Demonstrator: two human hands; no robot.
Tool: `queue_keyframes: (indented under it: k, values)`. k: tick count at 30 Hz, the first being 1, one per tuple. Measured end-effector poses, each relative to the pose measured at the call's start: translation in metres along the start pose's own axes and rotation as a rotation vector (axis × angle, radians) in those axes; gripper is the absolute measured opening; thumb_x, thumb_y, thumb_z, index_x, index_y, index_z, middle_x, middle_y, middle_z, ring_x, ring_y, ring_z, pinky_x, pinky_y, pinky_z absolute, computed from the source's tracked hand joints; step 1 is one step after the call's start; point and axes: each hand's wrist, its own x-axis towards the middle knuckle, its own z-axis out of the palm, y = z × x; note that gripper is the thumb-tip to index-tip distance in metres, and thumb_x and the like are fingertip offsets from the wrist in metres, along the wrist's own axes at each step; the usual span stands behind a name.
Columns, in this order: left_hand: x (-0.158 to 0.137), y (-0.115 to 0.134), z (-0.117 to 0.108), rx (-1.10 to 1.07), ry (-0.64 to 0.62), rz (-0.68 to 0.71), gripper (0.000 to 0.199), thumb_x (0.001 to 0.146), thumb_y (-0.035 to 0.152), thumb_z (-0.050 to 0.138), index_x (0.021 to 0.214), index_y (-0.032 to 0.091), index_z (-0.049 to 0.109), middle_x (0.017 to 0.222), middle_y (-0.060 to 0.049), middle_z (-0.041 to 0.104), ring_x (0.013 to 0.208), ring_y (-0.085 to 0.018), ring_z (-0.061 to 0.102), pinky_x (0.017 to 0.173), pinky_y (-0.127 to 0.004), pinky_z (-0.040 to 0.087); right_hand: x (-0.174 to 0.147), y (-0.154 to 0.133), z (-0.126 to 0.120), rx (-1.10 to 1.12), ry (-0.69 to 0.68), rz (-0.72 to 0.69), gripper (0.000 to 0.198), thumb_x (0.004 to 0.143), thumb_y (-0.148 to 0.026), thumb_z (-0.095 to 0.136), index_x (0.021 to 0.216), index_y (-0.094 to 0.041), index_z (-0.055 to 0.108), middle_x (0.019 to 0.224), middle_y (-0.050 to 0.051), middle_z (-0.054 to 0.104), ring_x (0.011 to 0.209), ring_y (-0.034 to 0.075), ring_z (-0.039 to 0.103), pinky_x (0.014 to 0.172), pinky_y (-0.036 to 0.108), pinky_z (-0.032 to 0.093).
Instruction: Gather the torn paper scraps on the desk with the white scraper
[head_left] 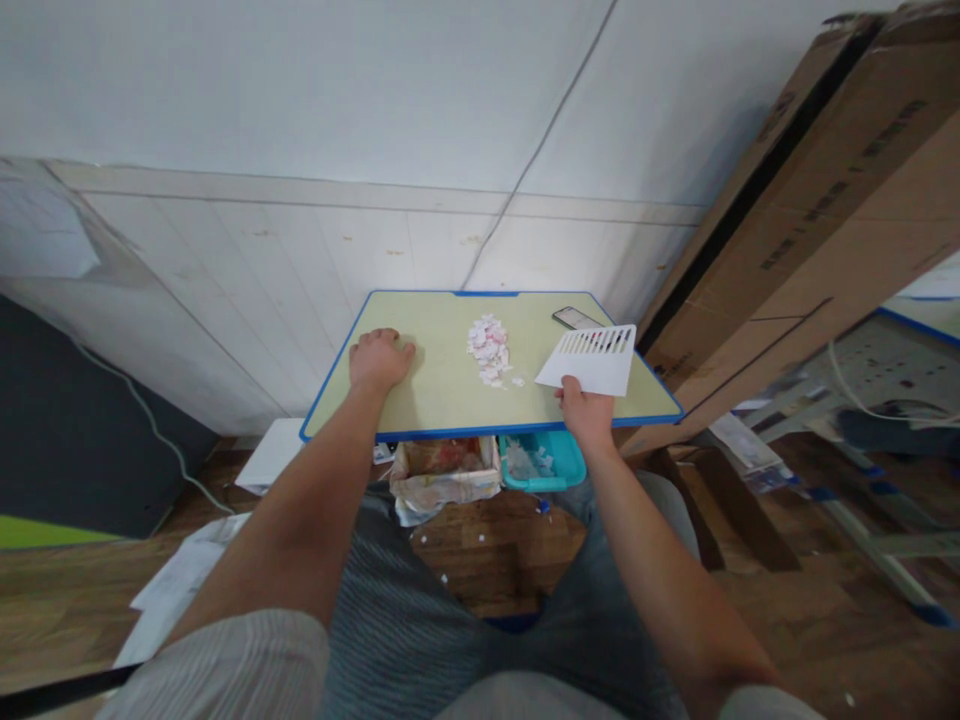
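My left hand (379, 358) rests on the left part of the small yellow-green table (435, 390), thumb apart from the fingers, holding nothing. In my right hand (583, 408) is a white sheet with a row of slots (596, 362), gripped by its lower edge and tilted above the table's right side. A heap of small white and pinkish paper pieces (488, 345) lies mid-table between my hands, a few of them loose at its lower right. Behind the sheet lies a phone (576, 318), partly covered by it.
Under the table's front edge are a turquoise basket (551, 482) with pale scraps and a lined box (450, 488). Tall cardboard boxes (817, 200) lean at the right. A white wall (337, 100) with a hanging cable (551, 125) stands behind. Paper scraps dot the wooden floor (487, 570).
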Motion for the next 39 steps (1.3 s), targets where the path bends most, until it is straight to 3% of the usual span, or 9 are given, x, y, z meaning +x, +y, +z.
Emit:
queue_keyframes:
  k: [10, 20, 25, 31, 39]
  values:
    - [0.001, -0.004, 0.004, -0.018, 0.014, 0.012, 0.064, 0.112, 0.047, 0.051, 0.157, 0.008, 0.076, 0.165, -0.028, 0.071, 0.155, -0.045, 0.063, 0.129, -0.056, 0.051, -0.022, -0.009, -0.016, -0.023, -0.058, 0.051, 0.035, 0.087, -0.058, 0.072, 0.064, -0.032, 0.064, 0.060, 0.004, 0.071, 0.060, 0.026, 0.067, 0.070, 0.040, 0.063]
    - [0.030, -0.008, 0.011, -0.004, -0.062, -0.017, 0.058, 0.106, 0.049, 0.062, 0.154, 0.019, 0.079, 0.162, -0.024, 0.072, 0.151, -0.052, 0.063, 0.124, -0.065, 0.053, 0.009, -0.010, -0.012, -0.084, -0.105, 0.011, 0.041, 0.090, -0.063, 0.074, 0.070, -0.027, 0.074, 0.072, 0.007, 0.080, 0.074, 0.027, 0.077, 0.091, 0.044, 0.067]
    - [0.063, 0.017, 0.017, -0.043, -0.097, 0.022, 0.055, 0.105, 0.044, 0.064, 0.151, 0.019, 0.081, 0.163, -0.024, 0.072, 0.152, -0.051, 0.062, 0.127, -0.066, 0.052, 0.008, -0.012, -0.008, -0.146, -0.118, 0.015, 0.047, 0.093, -0.067, 0.072, 0.062, -0.031, 0.071, 0.075, 0.008, 0.082, 0.083, 0.030, 0.080, 0.098, 0.047, 0.066]
    - [0.101, 0.049, 0.031, -0.102, -0.094, 0.043, 0.058, 0.107, 0.042, 0.063, 0.157, 0.017, 0.077, 0.165, -0.023, 0.070, 0.156, -0.050, 0.060, 0.130, -0.063, 0.051, 0.003, -0.013, -0.016, -0.277, -0.043, 0.049, 0.053, 0.097, -0.071, 0.069, 0.060, -0.034, 0.068, 0.076, 0.008, 0.082, 0.087, 0.033, 0.081, 0.106, 0.049, 0.064]
    - [0.102, 0.033, 0.047, -0.109, -0.024, 0.098, 0.060, 0.107, 0.043, 0.060, 0.159, 0.017, 0.073, 0.166, -0.019, 0.068, 0.158, -0.046, 0.057, 0.136, -0.058, 0.042, -0.019, -0.019, -0.038, -0.325, 0.091, 0.019, 0.042, 0.100, -0.057, 0.071, 0.064, -0.035, 0.070, 0.072, 0.006, 0.079, 0.082, 0.034, 0.080, 0.114, 0.056, 0.062]
